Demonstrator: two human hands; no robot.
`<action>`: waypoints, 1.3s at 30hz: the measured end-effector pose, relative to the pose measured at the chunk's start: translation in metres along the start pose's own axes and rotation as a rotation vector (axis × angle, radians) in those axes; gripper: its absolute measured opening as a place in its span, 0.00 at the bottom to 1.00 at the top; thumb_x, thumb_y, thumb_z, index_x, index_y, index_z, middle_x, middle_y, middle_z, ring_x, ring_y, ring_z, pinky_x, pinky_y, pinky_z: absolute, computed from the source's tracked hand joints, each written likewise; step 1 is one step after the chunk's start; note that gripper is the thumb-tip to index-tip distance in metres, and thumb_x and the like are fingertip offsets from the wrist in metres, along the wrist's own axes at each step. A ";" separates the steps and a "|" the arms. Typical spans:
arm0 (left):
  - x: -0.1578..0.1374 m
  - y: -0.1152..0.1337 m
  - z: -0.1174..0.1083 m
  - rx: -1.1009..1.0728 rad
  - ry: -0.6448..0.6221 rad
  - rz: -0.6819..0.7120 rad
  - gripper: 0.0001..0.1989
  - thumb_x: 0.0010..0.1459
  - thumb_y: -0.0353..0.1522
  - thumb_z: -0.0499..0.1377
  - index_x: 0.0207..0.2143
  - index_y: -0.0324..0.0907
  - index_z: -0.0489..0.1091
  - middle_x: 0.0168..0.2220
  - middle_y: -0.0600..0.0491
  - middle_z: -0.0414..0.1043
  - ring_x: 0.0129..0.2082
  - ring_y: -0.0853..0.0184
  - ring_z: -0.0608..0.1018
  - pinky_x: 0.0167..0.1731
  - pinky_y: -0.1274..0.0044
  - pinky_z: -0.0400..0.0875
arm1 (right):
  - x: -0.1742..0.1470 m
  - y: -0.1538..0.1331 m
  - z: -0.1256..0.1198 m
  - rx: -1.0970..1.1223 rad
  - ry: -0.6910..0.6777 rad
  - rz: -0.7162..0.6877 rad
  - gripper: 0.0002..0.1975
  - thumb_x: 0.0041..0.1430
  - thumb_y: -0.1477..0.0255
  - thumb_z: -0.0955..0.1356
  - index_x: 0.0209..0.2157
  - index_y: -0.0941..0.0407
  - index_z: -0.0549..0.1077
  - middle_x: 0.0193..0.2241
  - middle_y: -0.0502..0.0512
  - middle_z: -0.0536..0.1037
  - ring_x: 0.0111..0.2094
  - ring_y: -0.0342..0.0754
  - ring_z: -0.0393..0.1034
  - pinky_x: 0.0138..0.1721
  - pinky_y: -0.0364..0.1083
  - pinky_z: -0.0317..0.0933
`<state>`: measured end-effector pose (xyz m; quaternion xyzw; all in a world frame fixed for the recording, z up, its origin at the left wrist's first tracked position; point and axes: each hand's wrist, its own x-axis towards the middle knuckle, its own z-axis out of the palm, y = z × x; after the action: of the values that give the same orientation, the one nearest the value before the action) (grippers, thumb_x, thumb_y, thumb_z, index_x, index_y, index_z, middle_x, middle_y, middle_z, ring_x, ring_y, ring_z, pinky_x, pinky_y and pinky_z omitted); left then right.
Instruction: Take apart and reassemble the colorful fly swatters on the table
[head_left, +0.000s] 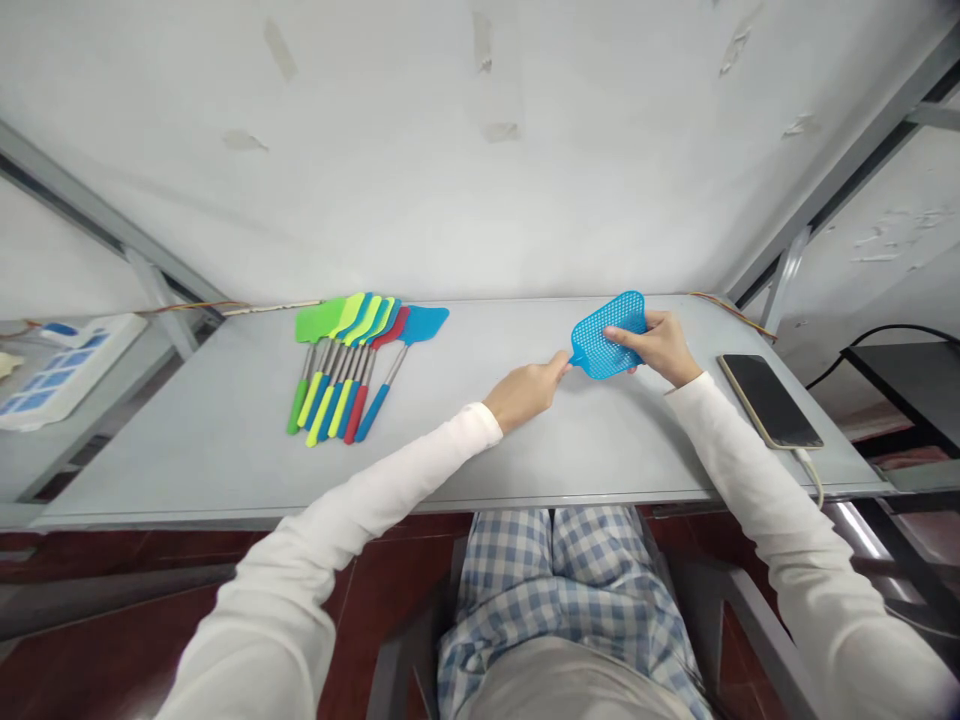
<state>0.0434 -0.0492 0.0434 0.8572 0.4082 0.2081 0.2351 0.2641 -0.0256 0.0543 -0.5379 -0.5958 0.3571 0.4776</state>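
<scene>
Above the right half of the grey table (420, 470) I hold a blue fly swatter (596, 340) with a perforated head. My left hand (527, 392) is closed around its narrow neck or handle, which the fingers mostly hide. My right hand (660, 348) grips the right edge of the head, thumb on the near face and fingers behind. On the left part of the table several fly swatters (345, 375) lie overlapping in a fanned row, with green, yellow, blue and red heads and handles and metal shafts. The rightmost blue one (424, 323) is angled slightly apart.
A smartphone (771, 400) with a white charging cable (810, 470) lies at the table's right end. A white wall (465, 220) rises behind the table. Metal posts (161, 305) frame both sides. A white-and-blue item (67, 370) sits on a surface at far left.
</scene>
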 end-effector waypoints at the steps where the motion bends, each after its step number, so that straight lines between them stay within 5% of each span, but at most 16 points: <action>1: 0.000 0.004 -0.002 -0.076 -0.001 -0.001 0.08 0.67 0.35 0.47 0.40 0.45 0.64 0.18 0.59 0.57 0.18 0.68 0.64 0.26 0.78 0.53 | 0.002 0.000 -0.002 -0.004 -0.009 -0.006 0.24 0.38 0.51 0.77 0.19 0.56 0.70 0.15 0.50 0.71 0.13 0.43 0.65 0.08 0.43 0.58; 5: -0.015 0.004 0.000 -0.333 -0.027 -0.037 0.12 0.66 0.34 0.48 0.27 0.44 0.60 0.19 0.59 0.56 0.19 0.71 0.60 0.26 0.79 0.54 | 0.017 0.010 -0.033 -0.050 0.050 0.005 0.22 0.39 0.54 0.77 0.21 0.56 0.69 0.15 0.49 0.70 0.13 0.41 0.61 0.09 0.43 0.54; 8: -0.034 -0.006 0.008 -0.530 -0.097 -0.163 0.17 0.64 0.40 0.51 0.23 0.43 0.58 0.19 0.58 0.57 0.18 0.73 0.59 0.21 0.80 0.54 | 0.030 0.023 -0.071 -0.085 0.401 0.004 0.21 0.45 0.53 0.75 0.24 0.55 0.69 0.17 0.50 0.71 0.15 0.40 0.61 0.11 0.42 0.52; 9: -0.038 -0.009 0.010 -0.625 -0.119 -0.247 0.17 0.63 0.42 0.51 0.23 0.44 0.57 0.18 0.59 0.55 0.16 0.74 0.57 0.18 0.81 0.51 | 0.034 0.027 -0.078 -0.131 0.393 0.038 0.21 0.45 0.53 0.75 0.24 0.55 0.69 0.17 0.51 0.71 0.15 0.40 0.60 0.11 0.42 0.52; 12: -0.026 -0.014 0.006 -0.995 -0.110 -0.510 0.18 0.61 0.45 0.54 0.26 0.44 0.56 0.17 0.64 0.46 0.12 0.78 0.49 0.12 0.84 0.40 | 0.043 0.034 -0.075 -0.315 0.084 0.114 0.23 0.43 0.52 0.75 0.21 0.55 0.68 0.14 0.49 0.68 0.13 0.41 0.59 0.12 0.43 0.52; 14: -0.002 -0.016 -0.001 -1.273 -0.039 -0.542 0.16 0.62 0.42 0.54 0.27 0.44 0.55 0.17 0.66 0.43 0.11 0.80 0.45 0.12 0.85 0.36 | 0.052 0.039 -0.059 -0.353 -0.023 0.085 0.24 0.49 0.47 0.70 0.22 0.54 0.68 0.13 0.48 0.67 0.13 0.41 0.58 0.13 0.43 0.51; 20: 0.056 -0.038 -0.005 -1.832 0.091 -0.552 0.19 0.69 0.34 0.40 0.24 0.42 0.53 0.15 0.65 0.41 0.10 0.80 0.46 0.10 0.87 0.38 | 0.092 0.065 -0.039 -0.784 -0.006 -0.036 0.27 0.53 0.44 0.66 0.30 0.56 0.75 0.23 0.56 0.76 0.25 0.49 0.69 0.29 0.47 0.61; 25: 0.061 -0.054 0.009 -1.966 0.170 -0.572 0.23 0.68 0.41 0.43 0.20 0.42 0.46 0.15 0.63 0.39 0.10 0.79 0.47 0.10 0.86 0.38 | 0.109 0.082 -0.042 -1.107 0.021 -0.114 0.26 0.59 0.50 0.64 0.41 0.57 0.78 0.37 0.66 0.78 0.43 0.61 0.69 0.45 0.57 0.59; 31: 0.059 -0.058 0.006 -2.049 0.144 -0.617 0.22 0.65 0.39 0.45 0.19 0.43 0.44 0.15 0.64 0.35 0.10 0.78 0.44 0.10 0.84 0.33 | 0.076 0.083 -0.005 -1.112 0.167 -0.211 0.26 0.66 0.58 0.58 0.53 0.61 0.71 0.51 0.72 0.68 0.52 0.64 0.61 0.50 0.59 0.53; 39: 0.060 -0.055 0.008 -2.087 0.120 -0.687 0.17 0.63 0.39 0.43 0.24 0.41 0.58 0.16 0.66 0.36 0.09 0.80 0.44 0.09 0.85 0.33 | 0.044 0.082 0.017 -1.085 -0.013 -0.146 0.29 0.62 0.57 0.61 0.57 0.62 0.66 0.55 0.71 0.66 0.54 0.65 0.59 0.54 0.59 0.52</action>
<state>0.0492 0.0270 0.0158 0.0664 0.2591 0.4159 0.8692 0.2742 0.0323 -0.0195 -0.6622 -0.7331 -0.0323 0.1514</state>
